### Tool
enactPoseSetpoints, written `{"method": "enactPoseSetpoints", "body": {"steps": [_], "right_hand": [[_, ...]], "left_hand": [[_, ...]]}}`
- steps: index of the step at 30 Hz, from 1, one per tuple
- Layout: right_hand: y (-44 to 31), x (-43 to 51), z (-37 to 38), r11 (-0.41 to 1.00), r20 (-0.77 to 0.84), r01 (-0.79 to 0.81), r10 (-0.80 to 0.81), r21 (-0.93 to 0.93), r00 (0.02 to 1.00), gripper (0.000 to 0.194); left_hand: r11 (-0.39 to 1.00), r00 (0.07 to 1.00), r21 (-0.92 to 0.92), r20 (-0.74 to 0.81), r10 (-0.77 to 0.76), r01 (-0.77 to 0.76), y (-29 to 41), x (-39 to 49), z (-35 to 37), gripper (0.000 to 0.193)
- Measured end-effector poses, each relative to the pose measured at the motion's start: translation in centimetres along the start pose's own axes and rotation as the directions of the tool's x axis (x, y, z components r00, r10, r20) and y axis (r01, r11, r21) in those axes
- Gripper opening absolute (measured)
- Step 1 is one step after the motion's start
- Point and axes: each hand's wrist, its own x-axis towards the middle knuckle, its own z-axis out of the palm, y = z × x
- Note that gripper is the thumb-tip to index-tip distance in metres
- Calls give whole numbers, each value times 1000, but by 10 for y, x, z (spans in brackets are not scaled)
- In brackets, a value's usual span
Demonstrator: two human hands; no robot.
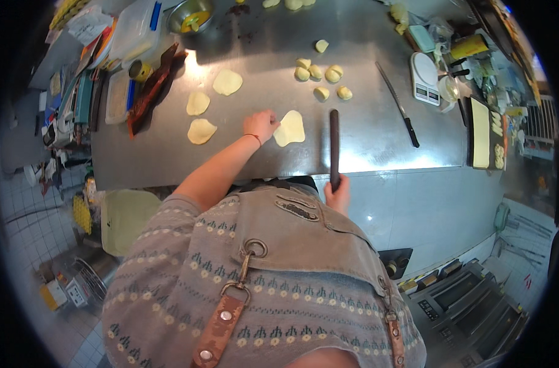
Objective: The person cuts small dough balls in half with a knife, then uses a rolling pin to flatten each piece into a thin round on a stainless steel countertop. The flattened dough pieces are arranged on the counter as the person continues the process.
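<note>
My left hand (260,125) pinches the left edge of a flattened dough piece (290,129) on the steel table (261,161). In my right hand (338,195) is the near end of a dark rolling pin (334,142), which points away from me, to the right of that dough. Farther left lie three flattened rounds of dough, a far one (227,82), a middle one (198,103) and a near one (202,131). Beyond the pin is a group of small dough pieces (315,71), with a single piece (321,45) behind them.
A long knife (399,108) and a white kitchen scale (425,78) are at the right, near a dark tray (486,163) bearing dough. At the left are a red-brown wrapper (153,96), a can (140,71) and plastic boxes (134,34). A metal bowl (173,20) stands at the back.
</note>
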Motion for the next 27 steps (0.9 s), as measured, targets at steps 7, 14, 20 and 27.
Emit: {"method": "enactPoseSetpoints", "body": {"steps": [7,14,20,27], "right_hand": [[63,-20,-64,988,-158,-150,156,50,975,48],[70,-6,-55,965,-86,-207,222,161,971,43],[65,25,-60,958,-4,-203,208,202,978,42],[83,53,-55,988,-14,-91,93,121,996,40]], "left_hand": [[976,941,145,277,-196,161,20,43,7,30],[944,978,310,129,-161,115,23,35,31,24],[938,935,-296,347,-68,179,-8,41,29,24],[982,985,-170,166,-54,83,3,29,50,31]]}}
